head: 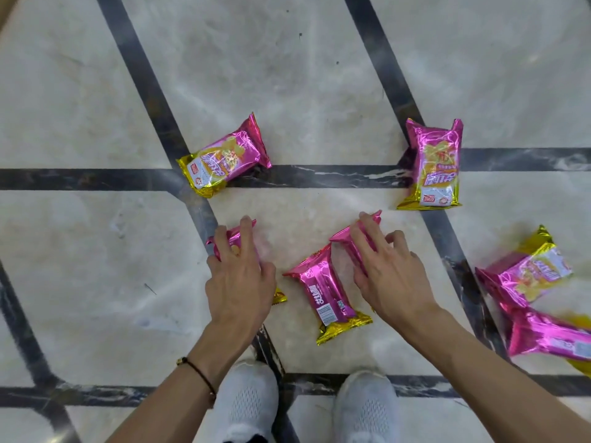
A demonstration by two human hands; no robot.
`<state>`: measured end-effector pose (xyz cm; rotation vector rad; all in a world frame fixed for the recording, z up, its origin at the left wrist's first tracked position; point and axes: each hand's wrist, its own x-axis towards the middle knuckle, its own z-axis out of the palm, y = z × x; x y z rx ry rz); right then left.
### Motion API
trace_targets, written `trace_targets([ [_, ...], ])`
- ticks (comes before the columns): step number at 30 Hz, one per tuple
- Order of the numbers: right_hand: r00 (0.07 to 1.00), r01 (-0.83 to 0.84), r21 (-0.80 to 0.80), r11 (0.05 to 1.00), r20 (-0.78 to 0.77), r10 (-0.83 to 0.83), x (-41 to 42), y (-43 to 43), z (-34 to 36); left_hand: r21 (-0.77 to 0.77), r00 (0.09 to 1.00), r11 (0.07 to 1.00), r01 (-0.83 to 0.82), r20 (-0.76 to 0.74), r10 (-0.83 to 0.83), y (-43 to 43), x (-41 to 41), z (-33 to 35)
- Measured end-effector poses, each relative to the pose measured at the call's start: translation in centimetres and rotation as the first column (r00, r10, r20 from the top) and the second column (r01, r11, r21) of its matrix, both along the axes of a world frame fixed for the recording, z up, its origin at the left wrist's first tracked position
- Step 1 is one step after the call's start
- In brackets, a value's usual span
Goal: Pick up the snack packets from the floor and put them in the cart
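Six o'clock, closest in: my white shoes (246, 404) on the marble floor (96, 251), a beaded bracelet (199, 375) on my left wrist. Just ahead, the middle packet (326, 294) lies flat, pink foil with gold ends, barcode side up.

At its nine o'clock, my left hand (240, 279) is down on the first packet (232, 239), fingers curled over it and gripping it against the floor. At its three o'clock, well apart from the left, my right hand (391, 276) lies over the second packet (342, 241), which is tipped up on its edge. My thumb is out to the side, and I can't tell if that grip has closed.

Out at four o'clock a blurred packet (550, 338) runs off the edge, and the side packet (527, 273) touches it just beyond.

Farther out, the far-left packet (224, 158) sits at eleven o'clock and the far-right packet (431, 164) at one o'clock, both across a dark stripe (319, 177).
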<state>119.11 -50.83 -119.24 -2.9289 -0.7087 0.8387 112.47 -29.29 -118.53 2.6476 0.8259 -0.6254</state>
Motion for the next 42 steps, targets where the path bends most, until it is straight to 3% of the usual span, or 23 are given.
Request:
trace_targets([
  [6,0.996,0.081,0.010,0.997,0.031,-0.081,-0.6,-0.5,4.5,0.019,0.994,0.994,0.106,-0.042,-0.105,1.1,-0.6,3.9],
  [13,0.981,0.191,-0.027,0.981,0.025,-0.190,-2.3,-0.7,16.1,-0.084,0.970,0.967,0.240,-0.025,-0.243,0.6,-1.0,15.4],
  [23,0.940,0.315,-0.080,0.946,0.162,-0.299,-1.7,-3.2,43.1,-0.104,0.937,0.931,0.349,0.056,-0.345,-2.4,1.3,42.2],
  [33,0.785,0.520,0.116,0.846,0.325,-0.527,1.1,-4.8,71.6,-0.001,0.801,0.817,0.576,0.200,-0.564,-5.2,6.7,68.6],
  [39,0.728,0.547,0.218,0.809,0.354,-0.587,0.5,-5.8,85.0,0.067,0.774,0.817,0.572,0.287,-0.565,-6.6,8.4,82.8],
  [42,0.694,0.549,0.278,0.788,0.374,-0.616,-0.9,-6.7,90.1,0.131,0.713,0.782,0.609,0.342,-0.613,-7.2,8.3,88.6],
])
